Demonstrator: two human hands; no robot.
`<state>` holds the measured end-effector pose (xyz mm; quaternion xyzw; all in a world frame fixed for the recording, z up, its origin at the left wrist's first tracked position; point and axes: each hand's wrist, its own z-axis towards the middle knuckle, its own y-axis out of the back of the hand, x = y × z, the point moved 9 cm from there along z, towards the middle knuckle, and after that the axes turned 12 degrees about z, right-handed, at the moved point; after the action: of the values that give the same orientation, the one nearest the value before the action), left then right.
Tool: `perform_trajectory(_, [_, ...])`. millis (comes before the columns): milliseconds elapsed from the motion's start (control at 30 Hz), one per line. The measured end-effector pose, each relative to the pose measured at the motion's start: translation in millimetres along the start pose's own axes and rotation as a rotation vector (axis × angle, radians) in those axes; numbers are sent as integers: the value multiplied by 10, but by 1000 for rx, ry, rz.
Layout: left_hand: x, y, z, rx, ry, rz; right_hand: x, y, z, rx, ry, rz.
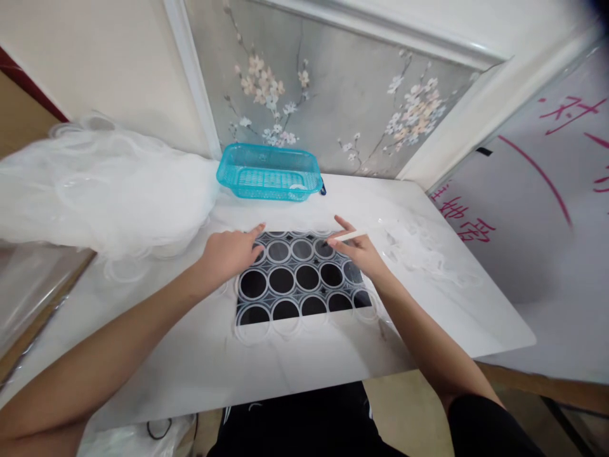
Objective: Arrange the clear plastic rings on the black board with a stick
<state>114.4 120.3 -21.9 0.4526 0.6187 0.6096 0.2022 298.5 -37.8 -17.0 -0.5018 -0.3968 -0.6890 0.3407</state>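
Observation:
A clear sheet of joined rings (280,298) lies over a black rectangle on the table, its ringed edges reaching past the black. My left hand (233,255) rests at the upper left corner of the sheet, index finger stretched out and thumb apart. At the upper right of the sheet, my right hand (360,252) pinches a thin white pen-like stick (349,235). Its dark tip points down at a ring in the upper row. Whether the tip touches the sheet I cannot tell.
A large heap of translucent white plastic rings (118,190) fills the table's left side. A blue plastic basket (269,171) stands at the back, with a small white piece inside. Clear plastic scraps (419,251) lie at right, near a whiteboard (533,209) with red writing.

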Motion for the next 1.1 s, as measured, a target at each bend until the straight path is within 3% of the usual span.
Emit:
perform_trajectory(133, [243,199,244,-43,19,30,-62,189,397,-103,26,32])
perform_trajectory(233, [300,316,394,-96,-2,39,-148,306,688,-171,-3,95])
perform_trajectory(367, [269,287,328,-132,31,-6,-34,386,646,-340,-17,-48])
perform_trajectory(433, [182,191,178,-118,19,-26,72,202,499,-272,-20,-91])
perform_trajectory(600, [-89,-199,-358,13,-75,4,147,-546,179,37,-57,-49])
perform_trajectory(733, [-154,-400,-659,26,-88,35,32,-1079,161,178,-89,-41])
perform_trajectory(833, [-147,-468,-724,-3,-76,36,33,-1386,219,234,-3,-28])
perform_trajectory(933, [-146,-493,-728,-39,-84,32,-1,-1514,285,202,38,-23])
perform_trajectory(1100, [-84,-481,-706,-92,-95,-47,-148,-1536,327,150,-20,-14])
